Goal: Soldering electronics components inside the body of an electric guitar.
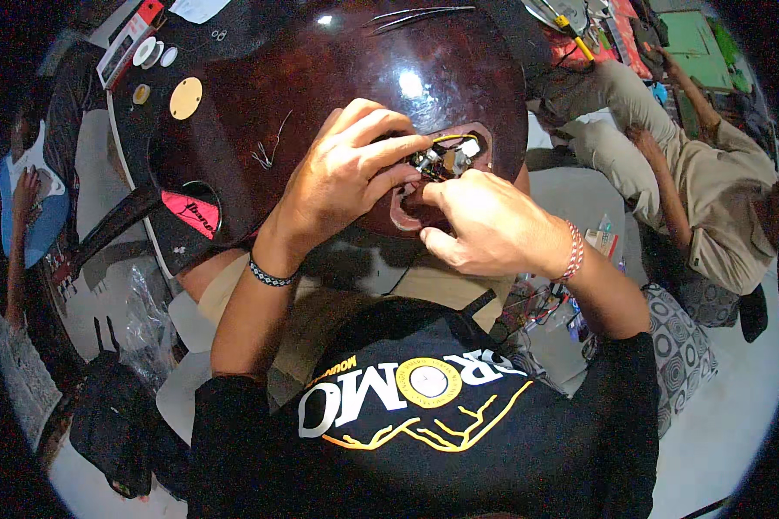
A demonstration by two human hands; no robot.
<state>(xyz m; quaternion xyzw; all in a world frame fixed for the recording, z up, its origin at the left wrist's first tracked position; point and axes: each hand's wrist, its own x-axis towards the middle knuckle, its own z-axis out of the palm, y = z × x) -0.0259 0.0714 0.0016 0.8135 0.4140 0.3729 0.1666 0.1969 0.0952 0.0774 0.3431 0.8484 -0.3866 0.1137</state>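
Note:
A dark red-brown, glossy guitar body (337, 52) lies in front of me, with an open cavity (403, 216) near its lower right edge. Inside it show a small cluster of electronic parts (433, 163), a yellow wire and a white connector (470, 148). My left hand (346, 164) is closed, pinching the electronic parts between thumb and fingers. From the right, my right hand (489, 221) reaches to the cavity with its fingers bent and the index fingertip inside. Whatever its fingertips grip is hidden.
Thin loose wires (271, 151) and dark tweezers (420, 16) lie on the guitar body. To the left are a round tan disc (186, 98), wire spools (147, 52) and a pink printed piece (190, 214). A seated person (666, 164) is at right, another person (28, 186) at left.

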